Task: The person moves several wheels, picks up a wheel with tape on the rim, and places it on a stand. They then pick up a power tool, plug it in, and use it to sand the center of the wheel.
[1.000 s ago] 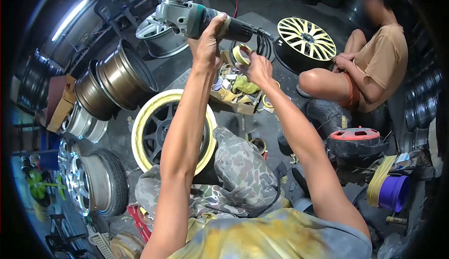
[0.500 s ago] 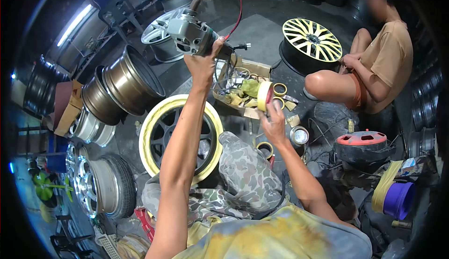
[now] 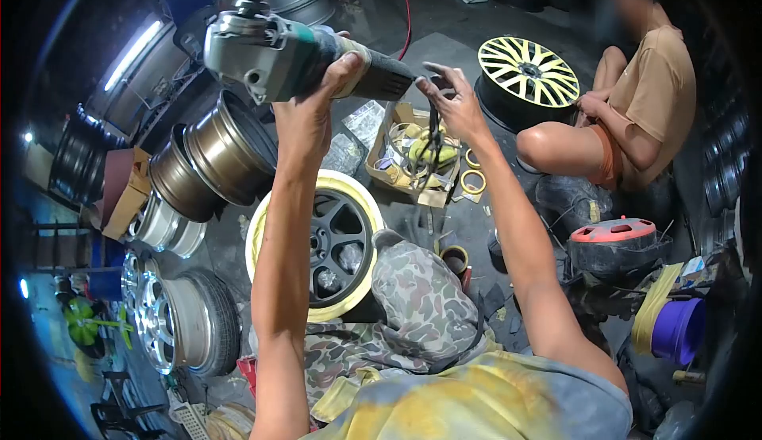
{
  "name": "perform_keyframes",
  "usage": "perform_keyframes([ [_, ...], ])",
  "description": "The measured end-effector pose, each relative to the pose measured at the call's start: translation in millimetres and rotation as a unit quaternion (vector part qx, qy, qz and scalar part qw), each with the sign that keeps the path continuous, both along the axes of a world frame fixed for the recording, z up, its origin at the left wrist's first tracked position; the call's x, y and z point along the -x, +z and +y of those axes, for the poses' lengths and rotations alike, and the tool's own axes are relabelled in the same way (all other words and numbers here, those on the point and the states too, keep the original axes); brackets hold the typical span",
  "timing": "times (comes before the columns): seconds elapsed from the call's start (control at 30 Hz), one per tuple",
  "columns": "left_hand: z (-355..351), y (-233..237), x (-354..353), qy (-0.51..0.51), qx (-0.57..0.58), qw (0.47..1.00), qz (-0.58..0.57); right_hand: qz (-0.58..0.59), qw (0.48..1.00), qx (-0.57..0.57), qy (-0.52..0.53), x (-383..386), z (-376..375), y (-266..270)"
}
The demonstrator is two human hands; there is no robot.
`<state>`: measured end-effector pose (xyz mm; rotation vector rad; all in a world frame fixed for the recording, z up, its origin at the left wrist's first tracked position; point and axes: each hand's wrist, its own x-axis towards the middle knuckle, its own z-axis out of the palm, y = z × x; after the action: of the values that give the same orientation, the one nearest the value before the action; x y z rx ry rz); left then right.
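My left hand (image 3: 329,82) grips a grey-green angle grinder (image 3: 270,63) by its body, raised above the floor. The head of the grinder points left and its dark handle end points right. My right hand (image 3: 456,106) is at that handle end, fingers spread apart, beside the dark power cord (image 3: 435,134) that hangs down. Whether the fingertips touch the cord is hard to tell. Below my left forearm lies a dark spoked wheel (image 3: 343,233) with yellow masking around its rim (image 3: 369,202). Part of that wheel is hidden by the arm.
A cardboard box (image 3: 435,199) of tape and scraps sits ahead, with a tape roll (image 3: 473,182) beside it. A person (image 3: 659,98) sits at right by a yellow-spoked wheel (image 3: 528,71). Bronze rims (image 3: 218,150) and a tyred wheel (image 3: 202,321) stand at left.
The grinder has moved left and nearer in my left hand, tilting more level. My right hand has let go of the tape roll and risen to the grinder's handle end.
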<state>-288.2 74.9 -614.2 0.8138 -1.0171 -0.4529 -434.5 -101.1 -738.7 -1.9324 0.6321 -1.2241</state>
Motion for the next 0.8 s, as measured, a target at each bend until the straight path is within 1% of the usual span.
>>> perform_keyframes([
  [0.03, 4, 6, 3, -0.001, 0.001, 1.0, -0.002, -0.002, 1.0, 0.001, -0.001, 4, 4, 5],
  [0.1, 11, 16, 8, -0.007, 0.017, 1.0, 0.023, -0.109, 0.994, 0.02, -0.024, 18, 18, 11],
  [0.13, 14, 24, 13, -0.021, 0.045, 0.998, 0.026, -0.141, 0.989, 0.012, -0.04, 30, 32, 13],
  [0.17, 19, 30, 17, -0.018, 0.048, 0.998, 0.028, -0.141, 0.987, -0.03, -0.063, 44, 50, 12],
  [0.23, 24, 41, 24, -0.029, 0.073, 0.996, 0.046, -0.094, 0.993, -0.036, -0.064, 67, 70, -7],
  [0.27, 26, 44, 23, -0.027, 0.082, 0.996, 0.02, -0.086, 0.994, -0.026, -0.056, 71, 80, -22],
  [0.3, 28, 48, 22, -0.033, 0.084, 0.996, 0.018, -0.079, 0.996, -0.015, -0.05, 75, 89, -33],
  [0.33, 30, 51, 20, -0.027, 0.089, 0.995, 0.022, -0.032, 0.998, 0.0, -0.054, 79, 102, -38],
  [0.37, 33, 53, 20, -0.021, 0.091, 0.995, 0.028, -0.028, 0.997, 0.043, -0.057, 81, 106, -52],
  [0.4, 36, 56, 21, -0.039, 0.112, 0.991, 0.056, -0.024, 0.996, 0.043, -0.068, 83, 113, -57],
  [0.43, 40, 61, 22, -0.041, 0.115, 0.991, 0.056, -0.021, 0.996, 0.046, -0.076, 85, 117, -58],
  [0.47, 45, 67, 22, -0.047, 0.127, 0.99, 0.047, -0.023, 0.996, 0.051, -0.076, 87, 117, -54],
  [0.53, 57, 74, 22, -0.04, 0.135, 0.99, 0.017, -0.118, 0.987, -0.107, -0.004, 91, 122, -37],
  [0.57, 62, 76, 21, -0.039, 0.14, 0.989, 0.014, -0.121, 0.987, -0.102, -0.002, 93, 124, -25],
  [0.63, 73, 77, 20, -0.061, 0.139, 0.988, 0.033, -0.149, 0.987, 0.022, -0.047, 96, 140, 17],
  [0.67, 80, 80, 26, -0.055, 0.116, 0.992, 0.006, -0.138, 0.988, 0.028, -0.059, 97, 151, 40],
  [0.7, 85, 81, 27, -0.055, 0.116, 0.992, 0.004, -0.14, 0.988, 0.028, -0.06, 95, 158, 57],
  [0.77, 96, 78, 26, -0.052, 0.108, 0.993, 0.005, -0.072, 0.989, 0.121, -0.053, 87, 165, 78],
  [0.8, 102, 82, 27, -0.003, 0.09, 0.996, -0.016, -0.053, 0.986, 0.14, -0.066, 80, 163, 77],
])
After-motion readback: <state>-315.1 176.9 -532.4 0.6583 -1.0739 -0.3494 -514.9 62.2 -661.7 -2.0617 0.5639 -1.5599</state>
